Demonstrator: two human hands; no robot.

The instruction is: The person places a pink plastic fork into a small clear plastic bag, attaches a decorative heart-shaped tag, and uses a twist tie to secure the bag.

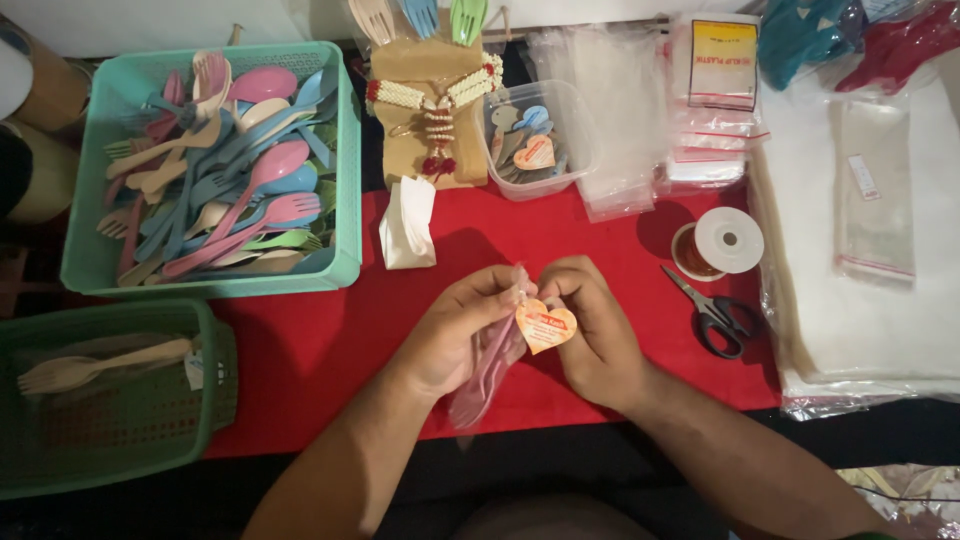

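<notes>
My left hand [455, 335] grips a clear plastic pouch holding pink cutlery [485, 375] above the red cloth [320, 340]. My right hand [595, 330] pinches the top of the same pouch, where an orange heart-shaped tag [545, 325] hangs between my two hands. The pouch's top edge sits between my thumbs and fingertips. Its lower end points toward me.
A light teal basket [345, 190] of pastel spoons and forks is at the back left. A darker green basket [215, 375] holds one packed set. Scissors [715, 315], a ribbon spool [725, 240], a tub of heart tags [535, 150], a sample pack [430, 110] and clear bags [620, 120] lie behind and to the right.
</notes>
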